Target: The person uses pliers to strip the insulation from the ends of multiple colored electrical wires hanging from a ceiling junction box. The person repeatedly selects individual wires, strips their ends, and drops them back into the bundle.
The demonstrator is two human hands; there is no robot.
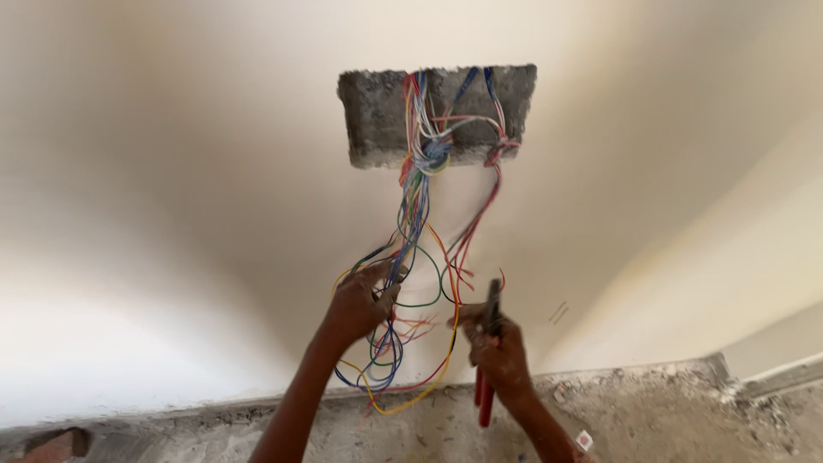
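The bundle of coloured wires (417, 257) hangs from the rough rectangular wall opening (377, 116) at the top centre of the frame and runs down to the lower middle, where it loops out in blue, green, yellow and red strands. I have my left hand (360, 304) closed around the bundle just left of centre, fingers curled and pinching a few strands against the thumb. My right hand (495, 347) sits just right of the loops, fingers wrapped tight on the red-handled pliers (489, 360), whose nose points up toward the thin red wires (467, 249). I cannot tell whether the plier tips are biting a wire or standing free.

To do this well, I judge I should hold one strand apart with the left, keep it taut, and bring the pliers square to it, so neighbouring strands are not nicked.

Below runs the bare concrete ledge (651, 411), around it the pale plastered wall (171, 214).
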